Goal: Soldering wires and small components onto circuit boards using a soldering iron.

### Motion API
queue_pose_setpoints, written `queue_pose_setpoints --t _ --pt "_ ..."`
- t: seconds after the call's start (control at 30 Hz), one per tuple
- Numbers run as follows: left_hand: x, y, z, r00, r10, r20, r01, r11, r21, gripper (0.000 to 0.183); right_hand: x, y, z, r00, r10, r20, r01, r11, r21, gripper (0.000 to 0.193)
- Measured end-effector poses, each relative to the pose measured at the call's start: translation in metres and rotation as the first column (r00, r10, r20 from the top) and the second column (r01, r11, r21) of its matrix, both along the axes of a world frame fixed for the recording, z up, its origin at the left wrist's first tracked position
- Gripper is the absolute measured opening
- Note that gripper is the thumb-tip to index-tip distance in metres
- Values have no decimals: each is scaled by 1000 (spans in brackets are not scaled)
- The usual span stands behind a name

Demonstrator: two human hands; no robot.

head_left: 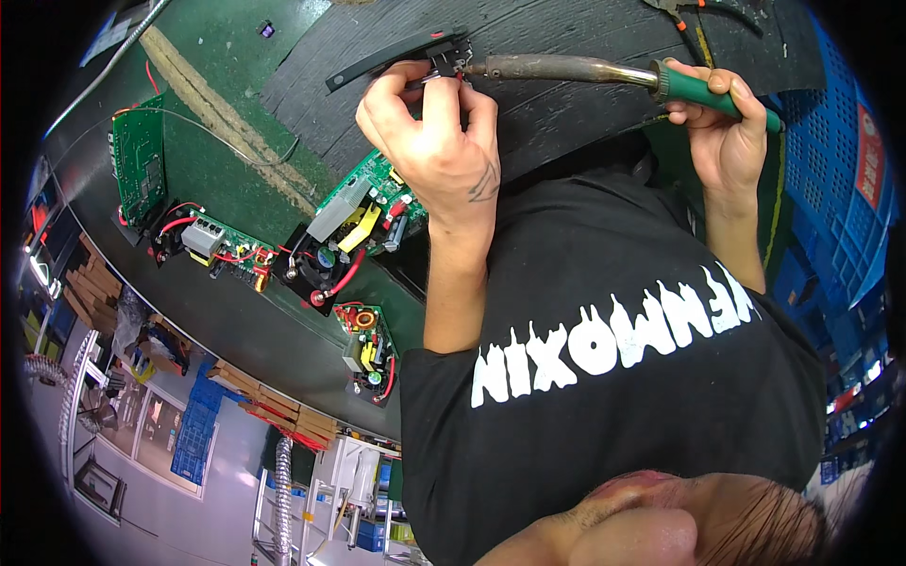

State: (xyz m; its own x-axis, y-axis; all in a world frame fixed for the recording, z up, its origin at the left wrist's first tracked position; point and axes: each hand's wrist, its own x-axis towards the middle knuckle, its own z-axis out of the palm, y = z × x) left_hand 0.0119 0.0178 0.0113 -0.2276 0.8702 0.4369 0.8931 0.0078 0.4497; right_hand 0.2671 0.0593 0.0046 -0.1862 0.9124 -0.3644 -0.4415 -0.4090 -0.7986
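My right hand (722, 118) is wrapped round the green handle of a soldering iron (557, 68). The iron's long metal barrel points left, and its tip reaches the small metal terminals beside my left fingers; whether it touches them is too small to tell. With closed fingers my left hand (434, 137) pinches a small black component (447, 60) with metal terminals. A long flat black panel (382, 61) lies at those fingers, seemingly joined to the component. My left fingertips are partly hidden behind the hand.
A dark ribbed mat (585, 113) covers the green worktop (222, 66). Left of my forearm lie several green circuit boards (363, 212) with red wires. Orange-handled pliers (681, 24) are at the far right. A blue perforated crate (840, 160) stands at the right.
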Motion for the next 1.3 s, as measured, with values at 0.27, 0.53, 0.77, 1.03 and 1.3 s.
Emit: queue_pose_setpoints --t 0.27,0.53,0.77,1.03,1.3 --pt "0 -1 1 1000 3 13 -3 1000 -12 15 -1 0 -1 1000 10 5 -10 1000 10 24" --pt "-1 0 0 1000 -6 -6 6 1000 -3 15 0 0 -3 1000 -3 14 3 1000 0 24" --pt "0 0 0 1000 -2 -4 3 1000 3 16 0 0 -3 1000 -5 12 5 1000 0 24" --pt "-1 0 0 1000 -4 -17 4 1000 -4 17 8 0 -2 999 -45 -18 44 998 -44 21" --pt "0 0 0 1000 -4 -11 4 1000 0 16 16 1 -6 998 -58 -31 57 998 -40 21"
